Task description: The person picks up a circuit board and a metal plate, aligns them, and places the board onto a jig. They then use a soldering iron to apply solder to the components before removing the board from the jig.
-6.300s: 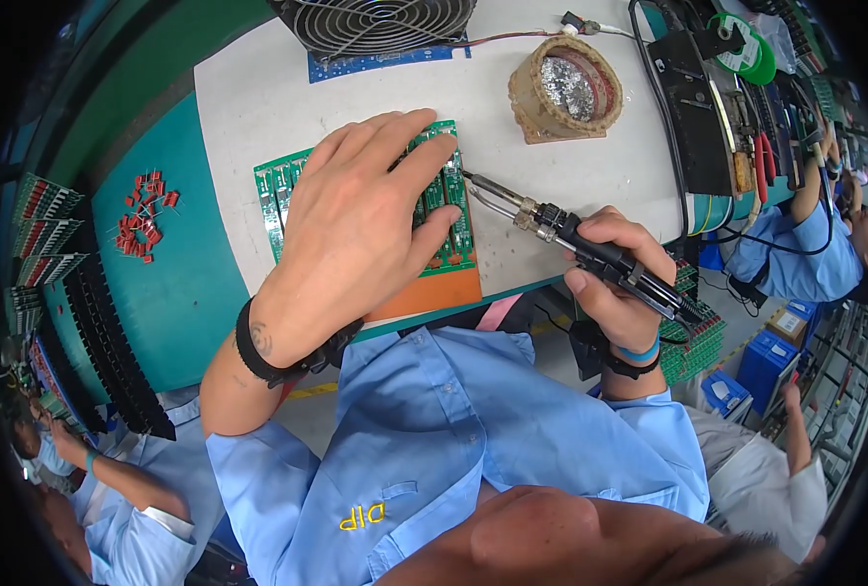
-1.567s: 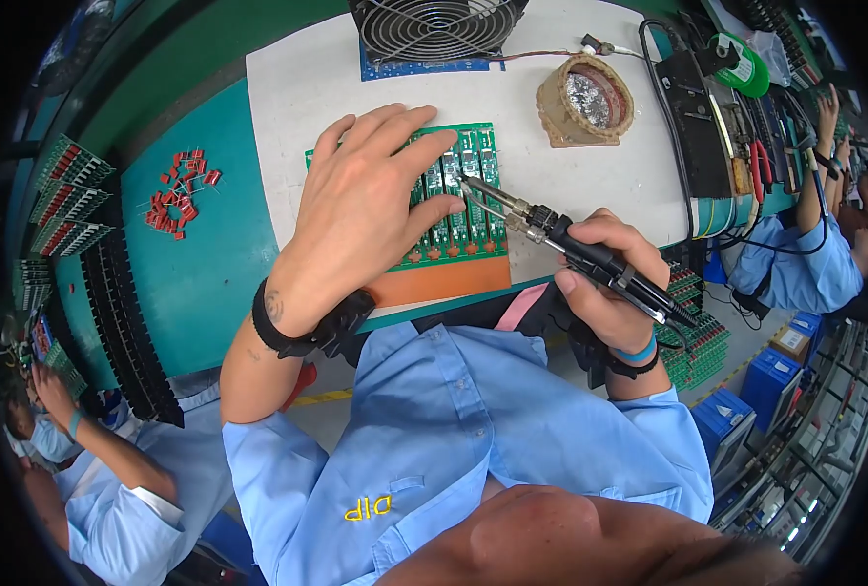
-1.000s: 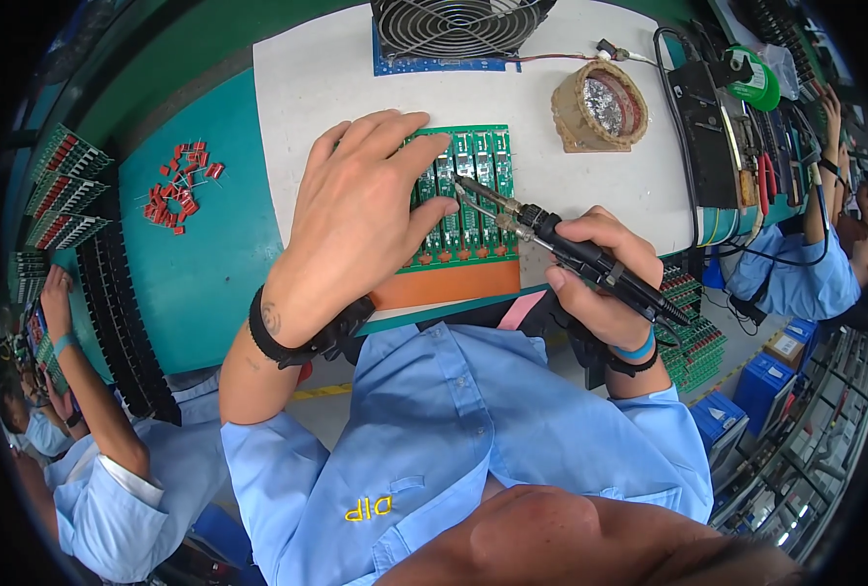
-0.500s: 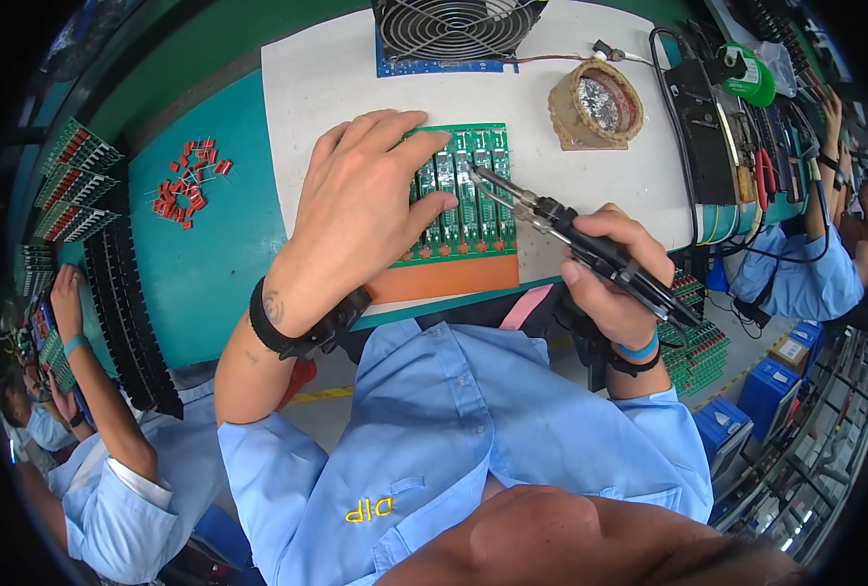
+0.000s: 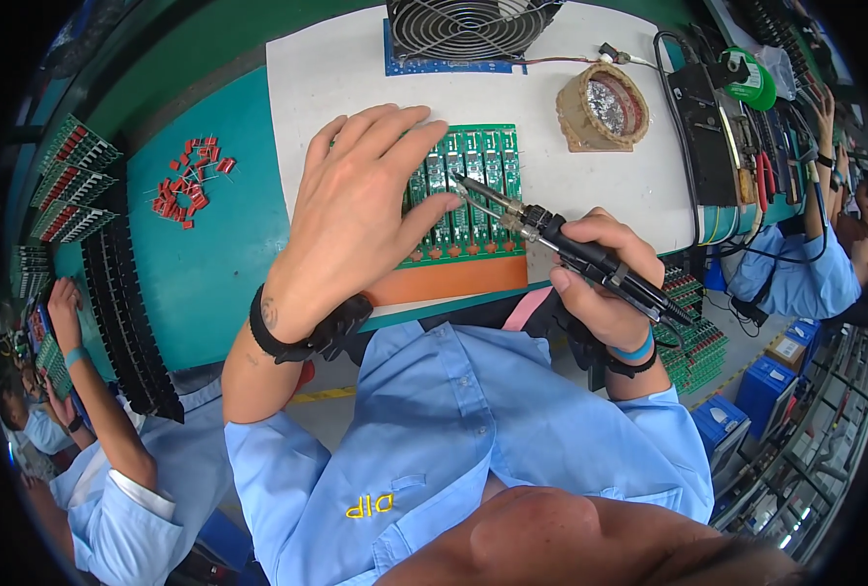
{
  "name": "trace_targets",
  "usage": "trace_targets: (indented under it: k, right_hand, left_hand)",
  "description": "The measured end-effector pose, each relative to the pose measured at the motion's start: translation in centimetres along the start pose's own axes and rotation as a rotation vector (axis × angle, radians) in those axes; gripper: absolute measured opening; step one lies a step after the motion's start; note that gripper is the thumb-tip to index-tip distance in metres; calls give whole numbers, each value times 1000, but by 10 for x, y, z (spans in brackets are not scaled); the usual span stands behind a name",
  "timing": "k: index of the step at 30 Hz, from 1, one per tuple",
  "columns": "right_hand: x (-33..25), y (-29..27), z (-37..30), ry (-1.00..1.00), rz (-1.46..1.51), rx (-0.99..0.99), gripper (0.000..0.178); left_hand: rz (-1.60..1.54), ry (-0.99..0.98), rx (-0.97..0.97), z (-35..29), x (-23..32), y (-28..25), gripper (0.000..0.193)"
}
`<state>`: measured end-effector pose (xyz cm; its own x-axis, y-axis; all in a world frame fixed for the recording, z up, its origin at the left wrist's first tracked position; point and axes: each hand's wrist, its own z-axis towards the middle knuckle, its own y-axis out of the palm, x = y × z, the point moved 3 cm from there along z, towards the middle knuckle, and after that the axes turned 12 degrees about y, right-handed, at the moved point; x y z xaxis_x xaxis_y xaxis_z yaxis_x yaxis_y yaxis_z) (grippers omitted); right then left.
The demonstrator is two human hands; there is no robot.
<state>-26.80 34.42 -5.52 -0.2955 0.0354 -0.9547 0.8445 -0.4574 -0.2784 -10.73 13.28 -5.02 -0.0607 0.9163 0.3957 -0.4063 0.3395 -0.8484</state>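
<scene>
A green circuit board panel (image 5: pixel 481 176) lies on the white mat (image 5: pixel 356 78) over an orange holder strip (image 5: pixel 454 281). My left hand (image 5: pixel 356 210) rests flat on the panel's left part, fingers spread, pressing it down. My right hand (image 5: pixel 605 283) grips a black soldering iron (image 5: pixel 561 242). The iron's metal tip touches the board near its middle, just right of my left fingertips. A black strap is on my left wrist and a blue band on my right.
A round tip-cleaner pot (image 5: pixel 602 105) and a black fan (image 5: pixel 463 24) stand at the back. Red components (image 5: pixel 188 181) lie on the teal bench; racks of boards (image 5: pixel 73 176) line the left. Co-workers in blue sit left (image 5: pixel 102 430) and right (image 5: pixel 795 264).
The iron's tip has slid left along the board, closer to my left fingertips. My left hand stays pressed on the panel. Since the oldest frame the view has shifted.
</scene>
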Motion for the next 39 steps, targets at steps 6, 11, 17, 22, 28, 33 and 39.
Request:
trace_targets:
  k: [6, 11, 17, 22, 28, 33, 39]
  right_hand:
    - [7, 5, 5, 56, -1, -31, 41]
    - [7, 6, 8, 44, -16, -40, 41]
    - [7, 6, 8, 40, -13, -39, 41]
    - [5, 6, 8, 28, -36, -35, 42]
    - [1, 7, 8, 43, -54, -30, 38]
    - [0, 7, 8, 40, -79, -28, 37]
    - [-3, 9, 7, 68, -118, -13, 37]
  left_hand:
    - [5, -34, -44, -6, -4, 1, 48]
    - [15, -47, -43, -7, -3, 1, 48]
    - [45, -38, -53, -7, -3, 0, 47]
    - [46, -35, -46, -7, -3, 0, 47]
    - [39, -29, -41, -6, -4, 0, 47]
    - [30, -20, -27, -6, -5, 1, 47]
    - [7, -10, 6, -7, -7, 1, 46]
